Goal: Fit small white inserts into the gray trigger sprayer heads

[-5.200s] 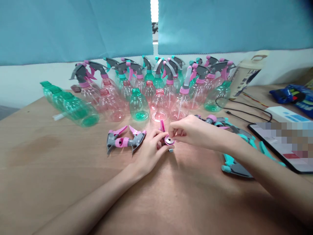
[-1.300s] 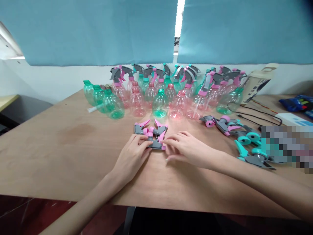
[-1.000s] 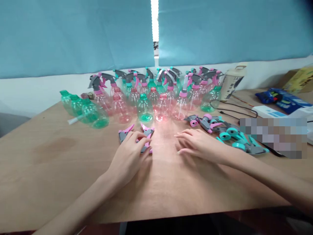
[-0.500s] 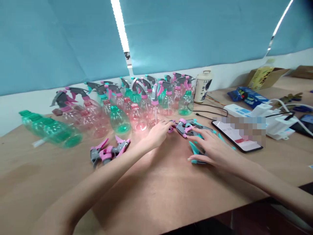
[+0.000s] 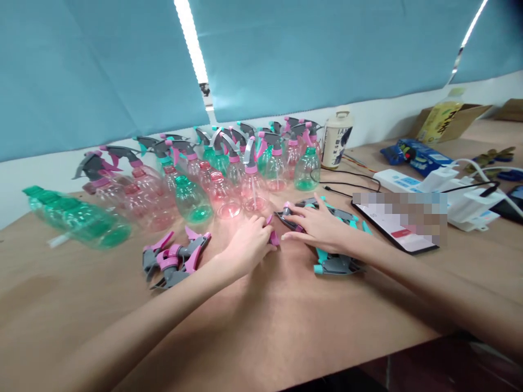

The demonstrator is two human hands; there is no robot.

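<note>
My left hand (image 5: 250,246) is closed around a spray head, mostly hidden by the fingers; its pink trigger (image 5: 273,237) sticks out at the right. To the right, my right hand (image 5: 324,224) has its fingers spread over a pile of spray heads, the fingertips by a grey and pink spray head (image 5: 286,210). Below that palm lies a grey and turquoise spray head (image 5: 339,265). Several pink and grey spray heads (image 5: 180,260) rest in a group left of my left hand.
Behind the hands stand several clear pink and green bottles, many topped with spray heads, and an open green bottle (image 5: 193,198). Green bottles (image 5: 77,218) lie at the left. At the right are a phone (image 5: 394,223), a power strip (image 5: 398,182) with chargers, and a cream flask (image 5: 336,140).
My left hand has drawn back toward me and left, now with a pink-triggered spray head in it. My right hand has moved left over the pile.
</note>
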